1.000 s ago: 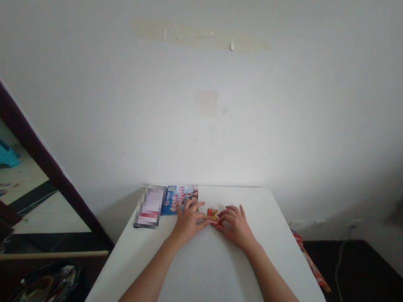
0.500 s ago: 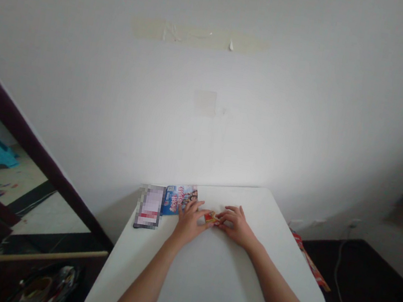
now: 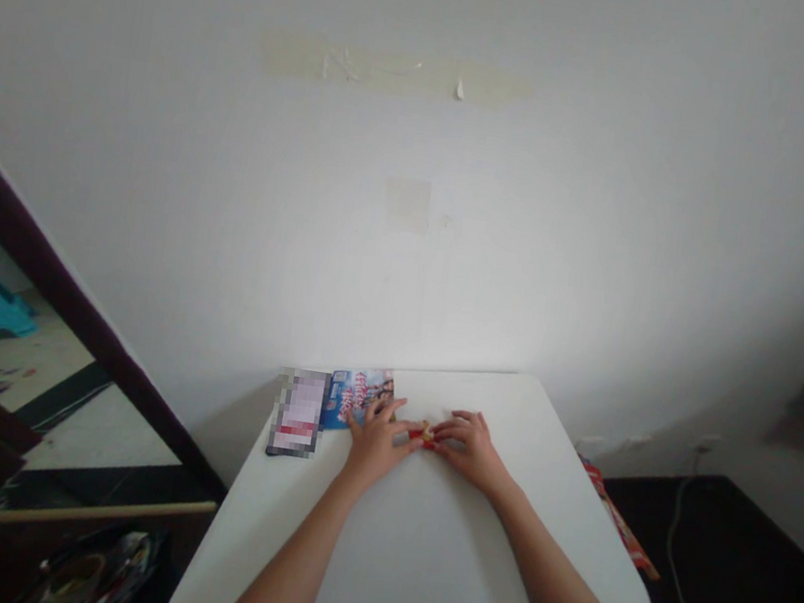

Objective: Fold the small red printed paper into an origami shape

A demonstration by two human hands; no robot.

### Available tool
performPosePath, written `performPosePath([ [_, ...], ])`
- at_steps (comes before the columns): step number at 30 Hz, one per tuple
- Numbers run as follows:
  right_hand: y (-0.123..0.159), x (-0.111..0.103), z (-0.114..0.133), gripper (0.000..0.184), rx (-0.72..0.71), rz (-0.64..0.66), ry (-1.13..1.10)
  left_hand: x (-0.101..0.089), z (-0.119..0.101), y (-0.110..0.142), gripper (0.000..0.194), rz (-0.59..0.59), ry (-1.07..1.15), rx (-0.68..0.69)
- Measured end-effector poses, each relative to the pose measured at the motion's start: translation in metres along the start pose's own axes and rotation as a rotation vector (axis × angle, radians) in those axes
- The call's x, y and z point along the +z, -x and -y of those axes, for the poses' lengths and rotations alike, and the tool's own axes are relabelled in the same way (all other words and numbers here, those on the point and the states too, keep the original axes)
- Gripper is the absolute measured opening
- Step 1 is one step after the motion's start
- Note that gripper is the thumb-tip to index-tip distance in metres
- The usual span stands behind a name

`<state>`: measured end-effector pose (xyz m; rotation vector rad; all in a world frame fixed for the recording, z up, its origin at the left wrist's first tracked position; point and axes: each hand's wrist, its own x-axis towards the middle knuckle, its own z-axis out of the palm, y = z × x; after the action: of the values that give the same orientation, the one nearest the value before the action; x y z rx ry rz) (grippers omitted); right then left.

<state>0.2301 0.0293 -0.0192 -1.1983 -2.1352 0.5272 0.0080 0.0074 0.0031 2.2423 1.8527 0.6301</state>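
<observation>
Left hand (image 3: 377, 441), right hand (image 3: 473, 452) | both pinching red item (image 3: 416, 435) | shows narrower than before

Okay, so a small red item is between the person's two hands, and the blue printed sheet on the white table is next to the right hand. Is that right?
Not quite: the blue printed sheet on the white table is next to the left hand, not the right hand, as the head view shows. A small red item is between the two hands.
</observation>
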Motion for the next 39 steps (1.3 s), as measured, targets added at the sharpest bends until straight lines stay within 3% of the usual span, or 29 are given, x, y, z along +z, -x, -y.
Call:
performPosePath([
  [11, -0.003, 0.007, 0.001, 0.015, 0.010, -0.057, 0.038, -0.001, -0.008, -0.003, 0.023, -0.011, -0.002, -0.056],
  [18, -0.005, 0.013, 0.003, 0.013, 0.104, -0.090, 0.010, 0.001, -0.008, -0.004, 0.023, -0.020, -0.004, -0.067],
  [31, -0.005, 0.008, 0.010, 0.015, 0.112, -0.059, 0.017, 0.008, -0.007, -0.006, 0.018, -0.071, 0.015, -0.073],
  [39, -0.005, 0.007, 0.019, 0.011, 0.187, -0.086, 0.004, 0.006, -0.009, -0.007, 0.019, -0.037, 0.008, -0.096],
])
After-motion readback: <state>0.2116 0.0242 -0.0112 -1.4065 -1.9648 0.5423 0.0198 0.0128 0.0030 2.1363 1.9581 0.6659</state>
